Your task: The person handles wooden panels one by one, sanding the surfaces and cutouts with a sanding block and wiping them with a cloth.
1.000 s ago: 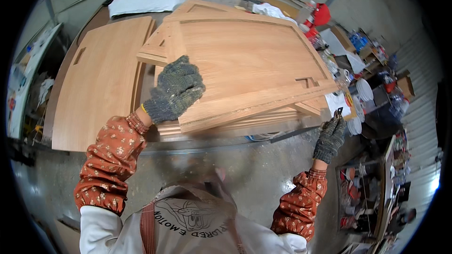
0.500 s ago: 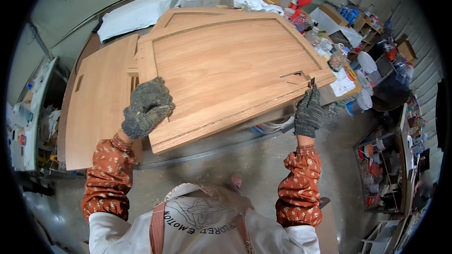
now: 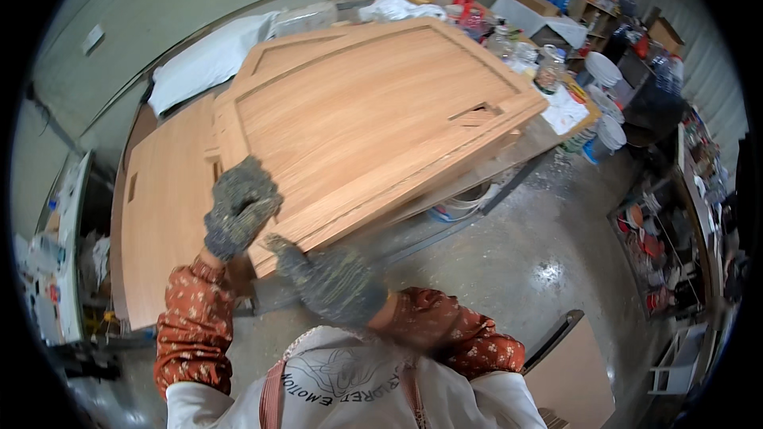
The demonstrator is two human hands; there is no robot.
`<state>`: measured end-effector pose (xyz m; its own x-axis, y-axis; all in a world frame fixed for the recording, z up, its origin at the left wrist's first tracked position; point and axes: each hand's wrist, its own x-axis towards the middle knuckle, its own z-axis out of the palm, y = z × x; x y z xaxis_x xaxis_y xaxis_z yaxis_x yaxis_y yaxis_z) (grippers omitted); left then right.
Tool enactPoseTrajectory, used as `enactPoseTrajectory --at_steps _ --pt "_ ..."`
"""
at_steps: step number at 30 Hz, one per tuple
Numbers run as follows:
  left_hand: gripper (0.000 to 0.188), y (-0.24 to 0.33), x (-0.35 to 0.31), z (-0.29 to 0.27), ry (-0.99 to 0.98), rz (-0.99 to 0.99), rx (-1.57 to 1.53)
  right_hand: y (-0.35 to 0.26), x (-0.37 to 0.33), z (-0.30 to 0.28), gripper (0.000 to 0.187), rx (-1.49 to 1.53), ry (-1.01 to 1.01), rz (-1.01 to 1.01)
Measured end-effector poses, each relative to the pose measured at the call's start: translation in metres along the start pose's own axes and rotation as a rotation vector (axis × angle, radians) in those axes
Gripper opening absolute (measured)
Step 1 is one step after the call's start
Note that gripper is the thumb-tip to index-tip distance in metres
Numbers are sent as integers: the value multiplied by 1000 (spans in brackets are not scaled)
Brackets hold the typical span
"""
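A light wood framed panel (image 3: 358, 119) with an angled far edge and a cut-out near its right corner lies over other panels. My left hand (image 3: 242, 206), in a dark grey knitted glove, is curled closed at the panel's left edge; what lies inside its fingers is hidden. My right hand (image 3: 338, 282), gloved alike, is at the panel's near left corner, close to my left hand. Its thumb side points up at the panel's edge; the other fingers are hidden and partly blurred. No tool shows in it.
Another wood panel (image 3: 163, 214) with a slot lies at the left. Plastic bottles (image 3: 550, 67) and white buckets (image 3: 608, 139) crowd the right. White sheeting (image 3: 208, 59) lies behind the panels. A cluttered shelf (image 3: 656, 246) stands far right, and a flat board (image 3: 568, 377) is low at the right.
My right hand has swung left from the panel's right end, where it held a thin dark pointed tool, to the near left corner. My left hand has stayed at the left edge.
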<state>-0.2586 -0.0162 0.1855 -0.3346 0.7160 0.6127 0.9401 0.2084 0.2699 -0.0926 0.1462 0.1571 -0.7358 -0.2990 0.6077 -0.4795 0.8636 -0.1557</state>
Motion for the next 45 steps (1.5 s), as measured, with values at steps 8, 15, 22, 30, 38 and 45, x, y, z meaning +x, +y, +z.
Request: enactPoseTrajectory --at_steps 8,15,22,30,38,45 --pt "11 5 -3 -3 -27 -211 -28 238 -72 -100 43 -326 -78 784" --pt "14 9 4 -3 53 -470 -174 365 -109 -140 40 -469 82 980" --pt "12 52 14 4 109 -442 43 290 -78 -104 50 -80 77 280" --pt "10 85 -15 24 230 -824 -193 371 12 -90 44 -94 8 -49" --pt "30 179 65 124 350 -443 144 321 53 -85 30 399 -108 200" --pt "53 93 4 14 124 -190 237 223 -19 -169 29 431 -137 715"
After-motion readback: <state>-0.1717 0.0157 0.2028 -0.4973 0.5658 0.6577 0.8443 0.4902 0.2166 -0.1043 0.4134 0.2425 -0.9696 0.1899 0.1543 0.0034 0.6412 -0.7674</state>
